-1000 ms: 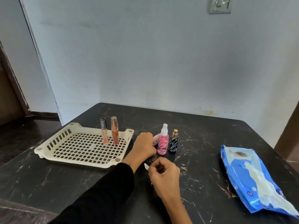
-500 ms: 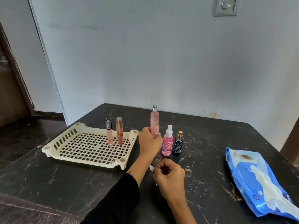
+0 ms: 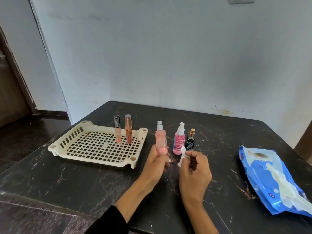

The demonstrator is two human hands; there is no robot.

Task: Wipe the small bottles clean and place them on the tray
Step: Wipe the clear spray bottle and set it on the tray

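My left hand (image 3: 156,163) grips the lower end of a tall light-pink spray bottle (image 3: 161,140) and holds it upright above the table. Just to its right, my right hand (image 3: 195,173) pinches a small crumpled white wipe (image 3: 182,156). Behind the wipe a pink spray bottle with a white cap (image 3: 179,141) and a small black bottle with a gold cap (image 3: 190,141) stand on the table. The cream slotted tray (image 3: 94,157) lies to the left, with two slim tubes, a peach one with a black cap (image 3: 117,131) and a copper one (image 3: 128,131), upright at its far right.
A blue pack of wet wipes (image 3: 270,179) lies at the right of the dark marble table (image 3: 67,179). The table stands against a pale wall; its near edge runs along the bottom left. A doorway opens at far left.
My left hand picked the tall light-pink bottle off the table and drew it nearer, toward my right hand. My right hand rose a little with the wipe.
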